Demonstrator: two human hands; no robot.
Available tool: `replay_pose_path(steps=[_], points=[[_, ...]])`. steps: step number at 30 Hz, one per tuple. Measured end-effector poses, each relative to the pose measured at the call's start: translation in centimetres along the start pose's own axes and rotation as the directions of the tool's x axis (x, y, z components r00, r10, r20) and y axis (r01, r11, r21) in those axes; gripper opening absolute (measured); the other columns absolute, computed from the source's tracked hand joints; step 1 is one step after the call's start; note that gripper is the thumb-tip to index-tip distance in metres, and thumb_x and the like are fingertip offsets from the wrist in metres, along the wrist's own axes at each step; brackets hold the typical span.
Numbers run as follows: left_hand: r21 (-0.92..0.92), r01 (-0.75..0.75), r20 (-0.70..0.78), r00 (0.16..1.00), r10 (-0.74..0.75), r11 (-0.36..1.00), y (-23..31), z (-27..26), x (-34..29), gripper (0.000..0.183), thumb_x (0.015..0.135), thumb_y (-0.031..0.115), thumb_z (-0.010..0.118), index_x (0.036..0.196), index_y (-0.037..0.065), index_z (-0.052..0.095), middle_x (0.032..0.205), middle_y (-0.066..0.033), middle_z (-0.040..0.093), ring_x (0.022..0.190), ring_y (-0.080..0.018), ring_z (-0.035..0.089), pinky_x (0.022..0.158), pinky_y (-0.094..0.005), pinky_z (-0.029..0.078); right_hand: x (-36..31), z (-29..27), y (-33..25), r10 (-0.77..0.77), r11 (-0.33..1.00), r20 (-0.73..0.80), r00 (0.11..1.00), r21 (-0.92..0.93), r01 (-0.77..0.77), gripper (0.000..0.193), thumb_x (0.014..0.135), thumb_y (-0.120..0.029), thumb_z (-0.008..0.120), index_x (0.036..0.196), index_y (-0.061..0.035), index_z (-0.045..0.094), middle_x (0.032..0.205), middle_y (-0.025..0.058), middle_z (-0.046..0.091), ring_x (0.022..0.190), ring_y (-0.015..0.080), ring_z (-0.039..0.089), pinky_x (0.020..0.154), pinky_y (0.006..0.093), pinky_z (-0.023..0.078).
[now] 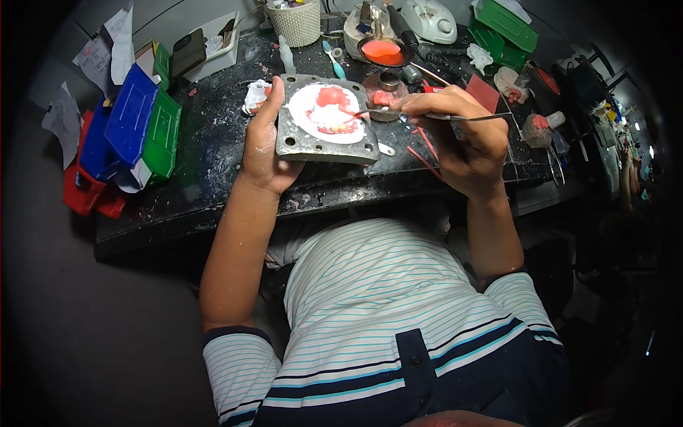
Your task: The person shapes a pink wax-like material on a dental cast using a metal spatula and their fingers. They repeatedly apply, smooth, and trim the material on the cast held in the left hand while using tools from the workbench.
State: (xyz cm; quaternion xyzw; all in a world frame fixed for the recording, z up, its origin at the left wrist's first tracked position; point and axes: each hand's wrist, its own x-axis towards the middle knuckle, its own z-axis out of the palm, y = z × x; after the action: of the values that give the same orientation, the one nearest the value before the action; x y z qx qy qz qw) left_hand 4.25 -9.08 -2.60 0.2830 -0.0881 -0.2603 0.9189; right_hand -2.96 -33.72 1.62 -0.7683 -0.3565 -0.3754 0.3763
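Note:
My left hand [262, 149] grips a square metal dental flask half [327, 152] by its left side, thumb up along the edge. White plaster [302, 122] fills its round middle, with pink wax [333, 96] and what look like teeth set in it. In my right hand [466, 139] is a thin metal wax spatula [492, 116], held like a pen. Its tip reaches the right side of the plaster and wax. Just behind the flask stands a squat glass jar [386, 114] with a metal cap and pink lumps about it.
Blue [131, 114], green [165, 139] and red bins lean at the bench's left end. At the back are a toothbrush [333, 60], a woven basket [296, 25] and a small pan [383, 51] of orange-red material. Pink wax strips [425, 162] lie under my right hand.

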Motion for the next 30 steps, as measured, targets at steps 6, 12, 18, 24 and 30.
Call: replay_pose_path(steps=[6,12,18,24,30], points=[[0.036,-0.039,-0.098,0.994,0.042,0.999,-0.1,0.3,-0.2,0.054,0.111,0.043,0.046,0.132,-0.005,0.058,0.118,-0.0185,0.072,0.09,-0.0221,0.078,0.058,-0.0254,0.066,0.0,0.0,-0.3,0.002,1.0,0.001,1.0,-0.018,-0.002,0.032,0.075,0.018,0.073,0.102,-0.0004,0.075,0.095,0.0089,0.078,0.078,0.0195,0.071,0.069,0.0295,0.055],[0.022,-0.029,-0.071,0.997,0.03,0.999,-0.1,0.1,-0.2,0.055,0.111,0.044,0.046,0.133,-0.005,0.057,0.119,-0.0188,0.072,0.093,-0.0234,0.077,0.062,-0.0268,0.067,-0.2,0.1,-0.3,-0.016,0.999,0.003,1.0,-0.049,0.017,0.032,0.075,0.017,0.074,0.101,-0.0006,0.075,0.096,0.0082,0.078,0.076,0.0205,0.071,0.068,0.0294,0.054],[0.076,-0.046,-0.115,0.992,0.055,0.996,-0.4,0.8,-0.3,0.055,0.111,0.044,0.045,0.133,-0.005,0.057,0.12,-0.0191,0.071,0.095,-0.0237,0.077,0.064,-0.0274,0.067,-0.1,0.4,-0.4,0.008,0.999,0.002,1.0,-0.039,-0.008,0.03,0.076,0.015,0.075,0.101,-0.0008,0.075,0.096,0.0081,0.078,0.075,0.0206,0.071,0.067,0.0301,0.053],[0.007,0.008,0.014,1.0,-0.008,1.0,0.1,-0.7,0.0,0.055,0.111,0.044,0.045,0.133,-0.004,0.057,0.122,-0.0186,0.071,0.101,-0.0248,0.076,0.075,-0.0316,0.067,0.3,0.7,-0.4,-0.007,0.999,0.005,1.0,-0.045,0.007,0.026,0.078,0.012,0.077,0.1,-0.0001,0.076,0.098,0.0088,0.079,0.074,0.0203,0.07,0.066,0.029,0.053],[-0.021,0.009,0.099,0.995,-0.007,1.0,0.0,-1.5,0.1,0.05,0.111,0.041,0.046,0.132,-0.002,0.059,0.125,-0.0176,0.07,0.113,-0.0271,0.071,0.098,-0.0415,0.06,0.4,0.3,0.5,-0.044,0.999,-0.088,0.995,-0.006,0.044,0.015,0.085,0.008,0.076,0.098,0.0014,0.076,0.099,0.0093,0.079,0.076,0.0166,0.071,0.066,0.0273,0.054]])
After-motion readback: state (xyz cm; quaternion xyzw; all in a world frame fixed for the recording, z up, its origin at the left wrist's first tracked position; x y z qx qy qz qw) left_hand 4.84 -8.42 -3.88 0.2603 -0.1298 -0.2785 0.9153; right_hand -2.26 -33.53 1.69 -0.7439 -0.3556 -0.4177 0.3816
